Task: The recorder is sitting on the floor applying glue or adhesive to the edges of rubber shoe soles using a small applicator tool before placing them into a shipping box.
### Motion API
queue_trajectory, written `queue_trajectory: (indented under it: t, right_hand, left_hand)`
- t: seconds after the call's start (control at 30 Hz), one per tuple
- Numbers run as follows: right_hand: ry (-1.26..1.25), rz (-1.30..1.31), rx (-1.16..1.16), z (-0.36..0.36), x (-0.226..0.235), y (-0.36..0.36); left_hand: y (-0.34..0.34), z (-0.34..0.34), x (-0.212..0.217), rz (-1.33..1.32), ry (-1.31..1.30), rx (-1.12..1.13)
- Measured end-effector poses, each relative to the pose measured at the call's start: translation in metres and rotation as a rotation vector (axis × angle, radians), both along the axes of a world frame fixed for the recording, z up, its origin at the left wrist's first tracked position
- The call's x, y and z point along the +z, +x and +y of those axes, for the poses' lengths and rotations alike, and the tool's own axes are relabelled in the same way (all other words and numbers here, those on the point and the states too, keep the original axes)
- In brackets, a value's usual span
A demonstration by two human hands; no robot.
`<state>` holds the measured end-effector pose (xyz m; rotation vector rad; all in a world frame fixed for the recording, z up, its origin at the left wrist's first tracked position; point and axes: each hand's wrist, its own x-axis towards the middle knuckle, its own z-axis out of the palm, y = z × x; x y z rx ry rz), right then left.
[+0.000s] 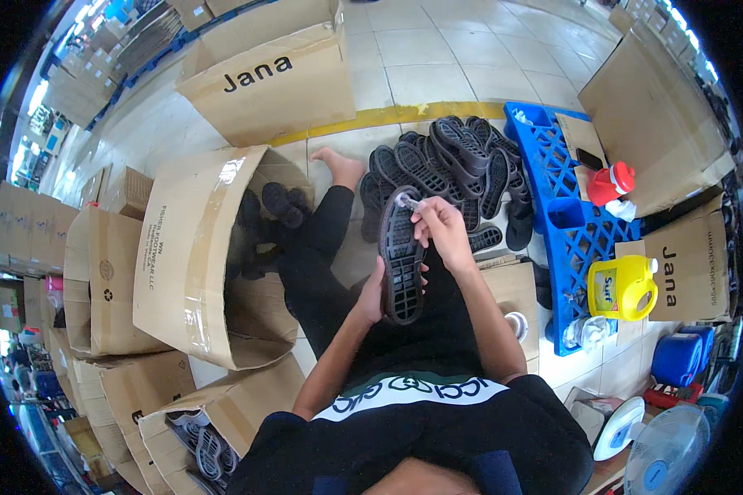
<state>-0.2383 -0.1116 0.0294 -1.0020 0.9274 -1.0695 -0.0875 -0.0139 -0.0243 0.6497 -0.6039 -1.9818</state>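
I hold a black shoe sole (403, 257) upright over my lap, tread side facing up at me, my left hand (373, 295) wrapped around its lower edge from behind. My right hand (442, 231) is closed around a small clear tube (408, 200), its tip pressed to the top end of the sole. Just beyond the sole, on the tiled floor (437, 58), lies a pile of black soles (454, 165), treads showing. To the right of the sole a blue plastic pallet (571, 223) carries a red-capped bottle (611, 183) and, nearer me, a yellow jug (621, 287). To the left of the sole an open cardboard box (198, 247) lies on its side with dark shoes (281, 205) inside; my bare foot (340, 165) rests between that box and the pile. Farther left of the sole stand more cardboard boxes (107, 280), and another large box (272, 74) sits beyond a yellow floor line (437, 111). Down to the right of the sole, a white fan (664, 450) stands near a blue container (677, 356).
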Motion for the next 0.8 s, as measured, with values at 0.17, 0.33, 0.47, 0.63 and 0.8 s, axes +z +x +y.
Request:
queue_trajectory:
  t: [0.17, 0.33, 0.47, 0.63, 0.8]
  right_hand:
    - [-0.382, 0.379, 0.259, 0.011, 0.012, 0.000]
    - [-0.487, 0.553, 0.391, 0.040, 0.025, 0.005]
    - [-0.546, 0.579, 0.432, 0.066, 0.018, 0.001]
    - [-0.515, 0.651, 0.624, 0.080, 0.025, -0.010]
    - [-0.676, 0.671, 0.405, 0.043, 0.041, -0.014]
  left_hand:
    - [0.016, -0.005, -0.003, 0.165, 0.062, -0.037]
    - [0.023, -0.012, 0.004, 0.095, 0.122, 0.124]
    - [0.026, -0.022, 0.005, 0.100, 0.052, 0.243]
    - [0.034, -0.025, 0.016, 0.180, 0.001, 0.226]
    - [0.034, -0.022, 0.019, 0.183, -0.020, 0.204]
